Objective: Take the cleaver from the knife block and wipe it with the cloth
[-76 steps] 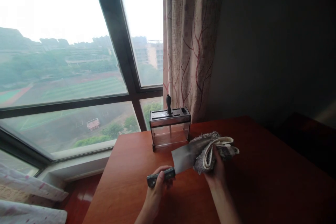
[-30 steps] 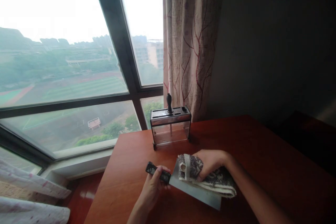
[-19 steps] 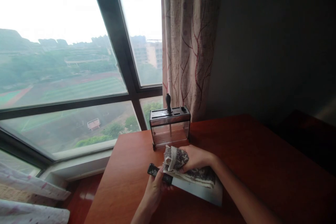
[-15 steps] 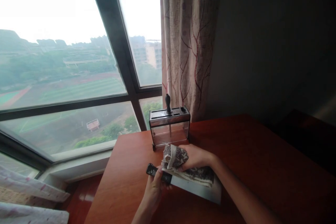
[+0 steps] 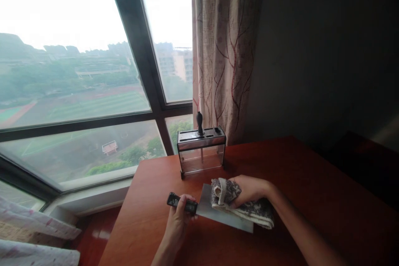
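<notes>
A cleaver with a broad steel blade and a black handle is held over the table. My left hand is closed around its handle, the thumb lying on top. In my right hand is a folded grey-brown and white cloth, pressed against the blade's face. The cloth covers the upper right part of the blade, and its loose end hangs past the blade's tip end. Fingers of my right hand are partly hidden behind the cloth.
A clear knife block with a slotted metal top stands at the table's back edge, one black-handled tool upright in it. The reddish wooden table meets a window on the left. A patterned curtain hangs behind the block.
My right hand has slid the cloth rightward along the blade, baring the part near the handle. My left hand and the cleaver have shifted slightly left.
</notes>
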Demonstrator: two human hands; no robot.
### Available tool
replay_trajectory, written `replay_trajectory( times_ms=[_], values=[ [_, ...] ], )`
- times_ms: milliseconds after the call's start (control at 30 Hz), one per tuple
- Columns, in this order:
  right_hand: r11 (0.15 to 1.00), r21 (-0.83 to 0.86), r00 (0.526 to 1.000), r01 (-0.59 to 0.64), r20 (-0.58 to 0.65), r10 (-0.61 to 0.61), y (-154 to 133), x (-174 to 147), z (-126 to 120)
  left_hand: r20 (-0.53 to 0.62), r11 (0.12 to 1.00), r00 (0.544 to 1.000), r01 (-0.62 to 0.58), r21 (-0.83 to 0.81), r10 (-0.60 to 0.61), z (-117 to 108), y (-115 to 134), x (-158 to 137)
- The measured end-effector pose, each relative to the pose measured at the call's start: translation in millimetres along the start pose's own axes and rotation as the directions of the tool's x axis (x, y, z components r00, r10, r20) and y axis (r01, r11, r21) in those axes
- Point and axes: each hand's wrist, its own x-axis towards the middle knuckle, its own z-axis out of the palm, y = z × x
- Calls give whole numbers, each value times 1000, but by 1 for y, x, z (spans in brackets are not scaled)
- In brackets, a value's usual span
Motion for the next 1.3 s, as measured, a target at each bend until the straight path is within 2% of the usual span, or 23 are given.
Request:
replay_trajectory(
  times_ms=[100,267,400,500,633,767,900,1033,1200,1300],
  values=[
    [998,-65,1000,18,7,-18,-5,6,1,18,1000,1000,-13,5,13,2,-4,-1],
    [984,-167,995,63,-62,-74,-19,24,11,39,999,999,1,38,-3,4,-14,-1],
    [969,-225,979,97,-152,-133,-24,39,20,-12,999,1000,-6,44,7,6,-20,-1],
    [968,-224,962,109,-222,-160,-24,44,25,-44,998,999,-17,60,20,6,-19,0],
    [981,-135,955,136,-246,-166,-18,43,27,-45,996,999,-20,89,24,6,-16,1],
    [993,-38,965,116,-230,-122,-7,34,22,-31,998,999,-21,55,22,2,-8,3],
    [997,29,985,74,-161,-69,2,21,14,-71,1000,997,-18,12,19,-6,3,7],
    [994,79,992,81,-107,-73,6,8,7,-107,999,994,-38,-21,36,-12,9,10],
    [1000,14,1000,-20,-22,20,7,5,2,-88,1000,996,-17,6,17,-12,6,11],
    [998,-52,1000,-23,17,24,1,12,4,-46,999,999,21,31,-19,-11,2,11]
  ],
)
